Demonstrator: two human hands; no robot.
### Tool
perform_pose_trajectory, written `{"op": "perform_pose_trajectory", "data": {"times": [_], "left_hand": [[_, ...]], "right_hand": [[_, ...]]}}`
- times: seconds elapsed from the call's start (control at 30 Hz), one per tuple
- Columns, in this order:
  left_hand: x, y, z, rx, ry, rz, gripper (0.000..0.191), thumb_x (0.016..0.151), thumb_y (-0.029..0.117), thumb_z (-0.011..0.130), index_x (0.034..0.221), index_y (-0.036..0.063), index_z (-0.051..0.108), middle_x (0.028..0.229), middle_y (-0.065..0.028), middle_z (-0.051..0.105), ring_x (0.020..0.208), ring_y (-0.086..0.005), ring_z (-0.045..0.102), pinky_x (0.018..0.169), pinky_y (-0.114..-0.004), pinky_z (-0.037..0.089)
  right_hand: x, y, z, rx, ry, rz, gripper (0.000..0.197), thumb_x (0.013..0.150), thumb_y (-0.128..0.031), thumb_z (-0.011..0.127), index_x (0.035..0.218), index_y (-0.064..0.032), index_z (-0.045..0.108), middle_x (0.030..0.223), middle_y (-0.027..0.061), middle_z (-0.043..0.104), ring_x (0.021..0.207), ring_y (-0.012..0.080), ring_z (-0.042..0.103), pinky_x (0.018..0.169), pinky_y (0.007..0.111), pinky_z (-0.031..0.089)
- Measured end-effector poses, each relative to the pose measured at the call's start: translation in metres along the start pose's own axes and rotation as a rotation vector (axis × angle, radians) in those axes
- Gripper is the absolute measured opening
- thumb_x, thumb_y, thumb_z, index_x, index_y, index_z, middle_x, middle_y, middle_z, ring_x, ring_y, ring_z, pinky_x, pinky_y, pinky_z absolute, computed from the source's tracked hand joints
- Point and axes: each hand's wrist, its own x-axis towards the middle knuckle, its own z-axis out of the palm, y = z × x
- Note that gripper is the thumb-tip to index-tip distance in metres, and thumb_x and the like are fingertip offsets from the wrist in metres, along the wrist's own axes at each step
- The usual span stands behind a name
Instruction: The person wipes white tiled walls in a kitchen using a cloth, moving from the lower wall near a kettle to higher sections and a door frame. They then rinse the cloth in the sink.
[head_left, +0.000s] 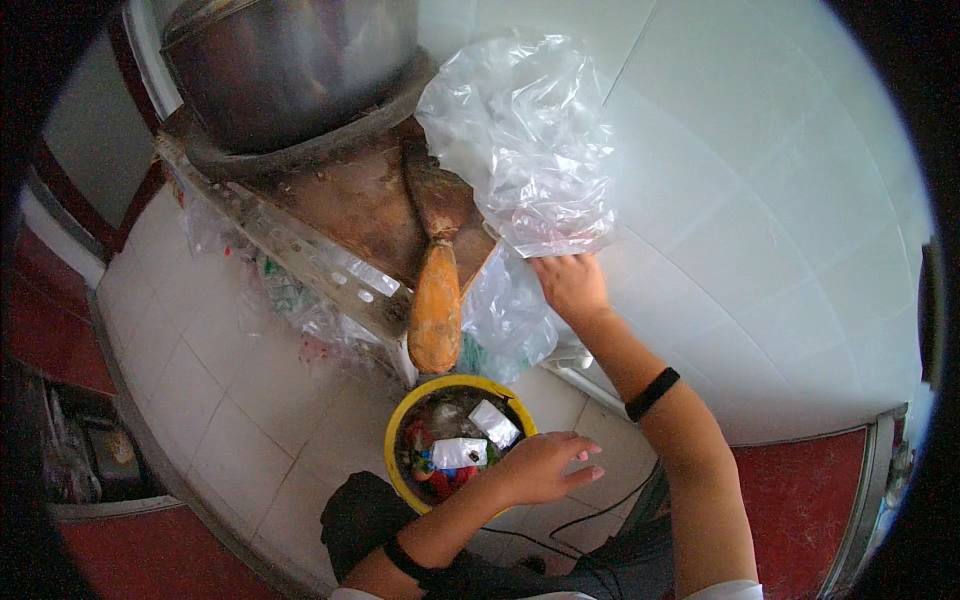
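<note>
My right hand (571, 285) is at the lower edge of a crumpled clear plastic bag (532, 150) beside the white tiled wall. Its fingertips go out of sight under the plastic, so their grip is hidden. My left hand (544, 469), empty with fingers apart, is over the right rim of a round yellow-rimmed bin (397, 420). Inside the bin lie silvery-white packets (459, 453) and red, blue and green scraps. Between the bag and the bin, a worn orange-brown wooden handle (435, 311) juts past the corner of a brown board (352, 202).
A large dark metal pot (292, 67) stands at the back of the perforated metal rack (300, 259) holding the board. Plastic bags (510, 315) hang below it. A black cable (592, 517) crosses the tiled floor (217, 427) near my legs. Red panels (802, 495) flank both sides.
</note>
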Motion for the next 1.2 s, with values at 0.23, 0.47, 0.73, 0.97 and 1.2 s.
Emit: {"op": "perform_pose_trajectory", "data": {"times": [0.23,0.47,0.73,0.97,1.2], "left_hand": [[0.002,0.006,0.004,-0.032,-0.076,-0.057,0.042,0.092,0.038,0.065,0.119,0.0059,0.062,0.103,-0.0145,0.066,0.098,-0.0287,0.065,0.087,-0.040,0.052],[0.012,0.004,-0.006,0.054,-0.062,-0.055,0.043,0.092,0.039,0.065,0.122,0.0076,0.061,0.106,-0.0124,0.067,0.101,-0.0254,0.065,0.090,-0.038,0.051],[0.018,0.005,-0.004,0.053,-0.091,-0.075,0.041,0.093,0.035,0.066,0.122,0.0063,0.061,0.106,-0.0123,0.067,0.100,-0.0225,0.066,0.087,-0.035,0.051],[0.019,0.008,0.004,0.052,-0.058,-0.056,0.041,0.093,0.035,0.065,0.122,0.0052,0.061,0.105,-0.0118,0.067,0.096,-0.0216,0.066,0.085,-0.035,0.052],[0.019,0.010,0.001,0.083,-0.052,-0.057,0.041,0.093,0.035,0.065,0.121,0.0050,0.061,0.103,-0.0123,0.067,0.096,-0.0227,0.066,0.085,-0.035,0.052]], "right_hand": [[-0.021,-0.003,-0.006,-0.192,-0.043,-0.166,0.054,0.092,-0.030,0.048,0.144,-0.0175,0.045,0.150,0.0007,0.038,0.142,0.0222,0.028,0.118,0.042,0.020],[-0.022,0.071,-0.065,-0.063,0.146,0.088,0.057,0.090,-0.033,0.052,0.144,-0.0175,0.045,0.149,0.0005,0.041,0.143,0.0209,0.028,0.120,0.043,0.016],[-0.033,0.165,-0.186,0.001,0.539,0.320,0.071,0.077,-0.032,0.067,0.143,-0.0170,0.046,0.146,0.0053,0.044,0.139,0.0239,0.036,0.117,0.046,0.024],[-0.013,0.159,-0.184,-0.167,0.499,0.206,0.054,0.083,-0.028,0.060,0.136,-0.0191,0.054,0.144,0.0054,0.046,0.138,0.0288,0.037,0.114,0.051,0.026],[-0.062,0.113,-0.109,-0.251,0.243,-0.105,0.052,0.087,-0.030,0.051,0.137,-0.0164,0.052,0.148,0.0040,0.041,0.138,0.0267,0.035,0.115,0.047,0.027]]}}
